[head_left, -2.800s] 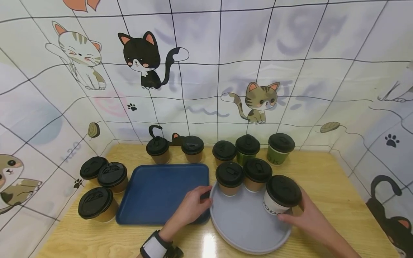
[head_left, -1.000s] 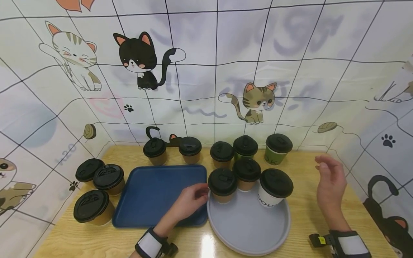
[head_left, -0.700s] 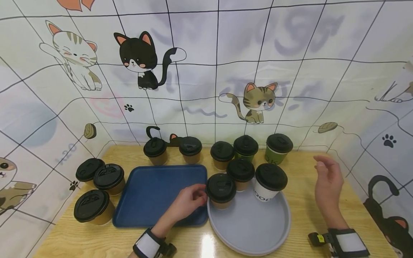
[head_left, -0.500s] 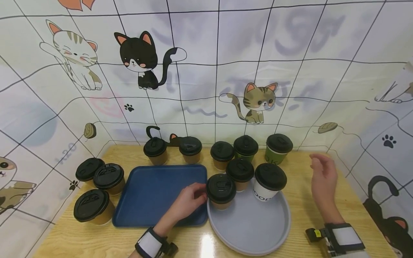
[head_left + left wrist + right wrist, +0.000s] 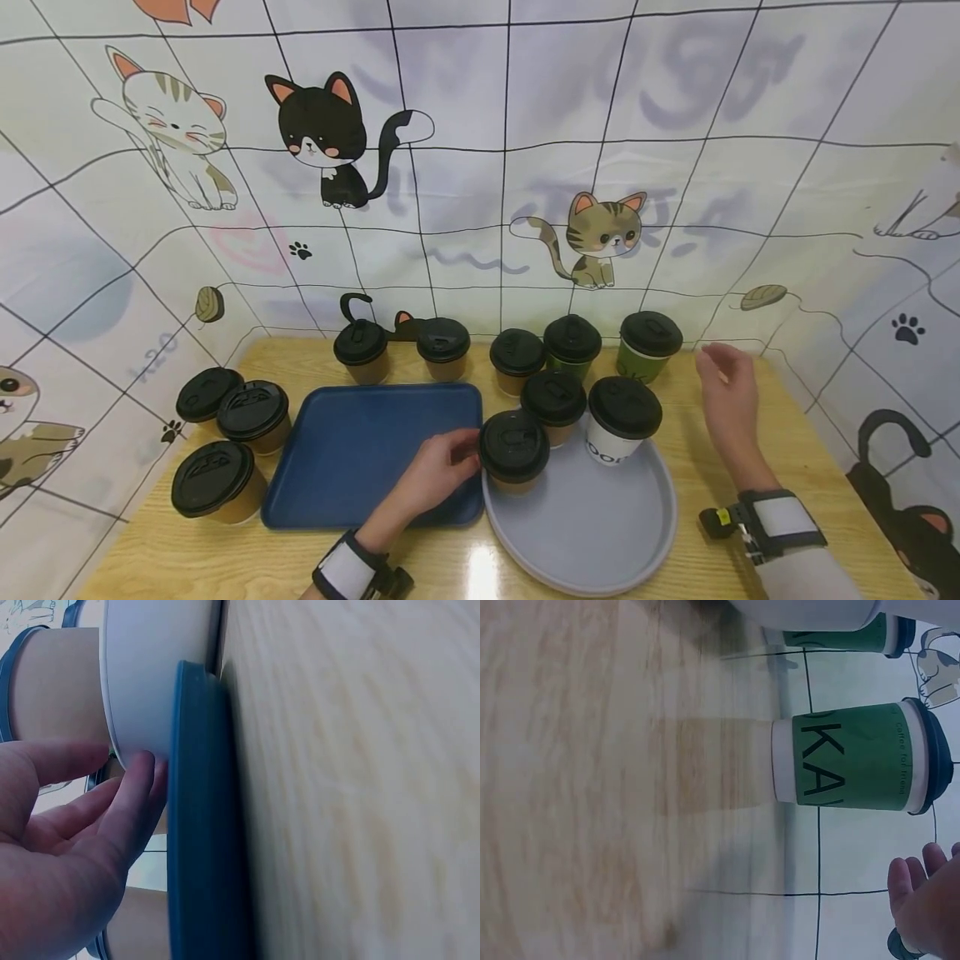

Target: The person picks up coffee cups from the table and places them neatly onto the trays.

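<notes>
My left hand (image 5: 437, 471) pinches the left rim of a round grey tray (image 5: 585, 525); in the left wrist view its fingertips sit against the pale tray side. The tray bears a brown paper cup (image 5: 513, 479) near my left fingers, another brown paper cup (image 5: 558, 433) behind it, and a white lettered cup (image 5: 609, 440). All wear black lids. My right hand (image 5: 731, 400) is raised on the right with loosely bent fingers and holds nothing. Nearest to it stands a green paper cup (image 5: 643, 365), whose lettering shows large in the right wrist view.
Left of the round tray lies a blue rectangular tray (image 5: 375, 417), partly under my left hand. Several lidded brown cups (image 5: 223, 500) stand at its left. More cups (image 5: 362, 367) line the wooden table's back edge, before a cat-patterned cloth (image 5: 450, 183).
My right hand let go of the white cup and moved right, then drifted back left. The round tray turned, bringing the left brown cup nearer and the white cup back and left.
</notes>
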The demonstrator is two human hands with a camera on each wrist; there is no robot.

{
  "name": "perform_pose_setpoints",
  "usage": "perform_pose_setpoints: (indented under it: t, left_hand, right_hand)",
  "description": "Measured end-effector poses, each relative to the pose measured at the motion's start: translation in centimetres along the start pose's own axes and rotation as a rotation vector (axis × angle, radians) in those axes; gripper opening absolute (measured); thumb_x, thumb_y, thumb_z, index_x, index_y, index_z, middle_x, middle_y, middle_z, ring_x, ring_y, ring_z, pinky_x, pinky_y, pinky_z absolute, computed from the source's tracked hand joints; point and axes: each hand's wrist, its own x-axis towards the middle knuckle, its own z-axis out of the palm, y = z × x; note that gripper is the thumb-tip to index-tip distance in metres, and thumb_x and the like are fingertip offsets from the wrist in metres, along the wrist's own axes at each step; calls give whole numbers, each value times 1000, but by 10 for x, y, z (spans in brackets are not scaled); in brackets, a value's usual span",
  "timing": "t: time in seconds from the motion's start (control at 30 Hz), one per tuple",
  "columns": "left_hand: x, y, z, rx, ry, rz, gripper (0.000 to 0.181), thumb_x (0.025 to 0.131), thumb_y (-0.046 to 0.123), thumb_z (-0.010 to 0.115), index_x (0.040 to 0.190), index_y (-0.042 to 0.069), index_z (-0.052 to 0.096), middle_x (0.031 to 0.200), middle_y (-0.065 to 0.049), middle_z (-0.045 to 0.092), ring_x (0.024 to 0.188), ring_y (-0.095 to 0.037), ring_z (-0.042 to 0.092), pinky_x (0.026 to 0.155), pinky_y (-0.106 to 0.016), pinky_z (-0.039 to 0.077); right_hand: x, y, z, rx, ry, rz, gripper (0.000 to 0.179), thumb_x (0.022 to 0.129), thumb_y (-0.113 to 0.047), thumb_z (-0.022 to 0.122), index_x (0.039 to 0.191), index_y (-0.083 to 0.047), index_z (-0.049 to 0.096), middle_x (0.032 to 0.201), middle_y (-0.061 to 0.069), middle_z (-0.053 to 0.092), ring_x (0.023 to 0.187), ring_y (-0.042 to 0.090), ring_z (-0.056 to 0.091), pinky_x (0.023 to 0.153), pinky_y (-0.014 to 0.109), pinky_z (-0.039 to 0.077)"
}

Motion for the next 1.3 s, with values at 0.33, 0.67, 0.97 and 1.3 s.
perform_pose_setpoints:
  t: [0.33,0.67,0.97,1.3]
  left_hand:
    - [-5,1,0,-43,8,-11,37,95,4,66,131,-8,65,124,-22,70,105,-32,72,85,-31,58]
    - [-6,3,2,-24,19,-2,37,94,2,68,129,-9,65,126,-23,67,106,-34,72,86,-29,58]
    - [-7,5,2,-1,23,-2,36,95,4,68,129,-8,66,125,-22,67,106,-34,72,85,-29,58]
    - [-8,2,3,15,19,-6,36,96,8,70,130,-5,66,125,-20,68,106,-33,71,86,-30,57]
  right_hand:
    - [14,8,12,-2,-255,-44,91,100,-37,69,163,-2,13,165,23,23,153,40,23,122,57,24]
    - [27,14,26,-40,-390,-36,121,94,-34,79,163,-6,-17,167,33,0,152,52,13,120,64,20]
    - [31,18,38,-44,-385,-64,112,91,-30,82,162,0,0,162,34,16,148,53,25,117,67,25]
    - [34,20,46,-132,-364,-61,109,90,-33,82,159,4,8,154,36,28,140,52,35,114,68,27]
